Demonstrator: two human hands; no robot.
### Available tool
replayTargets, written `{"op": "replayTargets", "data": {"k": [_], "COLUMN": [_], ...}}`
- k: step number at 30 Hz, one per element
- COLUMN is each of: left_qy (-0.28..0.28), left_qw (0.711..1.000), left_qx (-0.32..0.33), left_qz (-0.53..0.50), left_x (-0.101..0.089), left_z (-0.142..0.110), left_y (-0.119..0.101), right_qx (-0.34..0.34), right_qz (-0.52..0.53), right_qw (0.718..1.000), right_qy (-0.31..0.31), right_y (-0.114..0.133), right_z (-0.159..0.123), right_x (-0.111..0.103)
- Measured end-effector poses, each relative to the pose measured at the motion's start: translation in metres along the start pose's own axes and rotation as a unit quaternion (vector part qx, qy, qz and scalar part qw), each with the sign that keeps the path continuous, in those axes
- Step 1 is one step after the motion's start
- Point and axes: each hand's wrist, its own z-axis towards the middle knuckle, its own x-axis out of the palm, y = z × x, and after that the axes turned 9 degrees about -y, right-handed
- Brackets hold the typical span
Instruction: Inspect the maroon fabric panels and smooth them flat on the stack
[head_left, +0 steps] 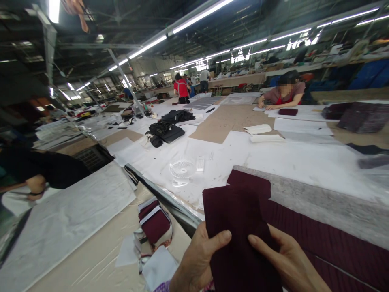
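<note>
Both my hands hold a dark maroon fabric piece (pixel 237 227) upright at the bottom centre. My left hand (pixel 199 259) grips its left edge, thumb pressed on the front. My right hand (pixel 288 259) grips the right edge, thumb also on the cloth. Behind it lies a larger maroon fabric spread (pixel 334 243) under a grey felt-like sheet (pixel 319 198). A bundled stack of maroon pieces (pixel 154 221) tied with white strips sits on the table to the left of my hands.
A small white fan (pixel 182 170) lies on the white paper-covered table (pixel 273 158). Black fabric piles (pixel 165 129) sit further back. One person (pixel 284 95) leans on the table at the far right, another person's arm (pixel 36 182) rests at left. Paper scraps (pixel 158 267) lie near my left hand.
</note>
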Motion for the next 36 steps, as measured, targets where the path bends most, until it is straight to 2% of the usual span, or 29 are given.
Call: {"op": "replayTargets", "data": {"k": [3, 6, 10, 14, 18, 20, 25, 31, 36], "left_qy": [-0.029, -0.049, -0.030, -0.004, -0.004, -0.005, -0.007, -0.018, -0.007], "left_qw": [0.999, 0.999, 0.999, 1.000, 1.000, 1.000, 1.000, 1.000, 1.000], "left_qx": [0.005, 0.010, 0.006, 0.000, 0.004, 0.005, 0.007, 0.008, 0.006], "left_qz": [0.011, 0.021, 0.018, 0.009, 0.013, 0.016, 0.013, 0.011, 0.022], "left_x": [-0.003, -0.006, -0.005, -0.004, -0.006, -0.007, -0.006, -0.007, -0.010], "left_z": [0.001, 0.001, 0.000, -0.002, -0.002, -0.003, -0.005, -0.008, -0.011], "left_y": [0.003, 0.002, -0.002, -0.002, 0.000, 0.001, 0.001, 0.000, -0.005], "right_qx": [-0.017, -0.070, -0.131, -0.095, -0.013, 0.004, -0.044, -0.124, -0.102], "right_qz": [-0.031, -0.054, -0.076, -0.050, 0.020, 0.034, -0.019, -0.108, -0.115], "right_qw": [0.999, 0.995, 0.985, 0.990, 0.999, 0.999, 0.997, 0.981, 0.986], "right_qy": [0.006, -0.037, -0.080, -0.090, -0.023, -0.022, -0.053, -0.099, -0.057], "right_y": [-0.007, -0.011, -0.004, 0.004, -0.001, -0.006, -0.011, 0.003, 0.016], "right_z": [0.003, 0.008, 0.012, 0.009, 0.007, 0.009, 0.011, 0.015, 0.015], "right_x": [-0.003, -0.008, -0.012, -0.009, -0.008, -0.009, -0.010, -0.007, -0.007]}}
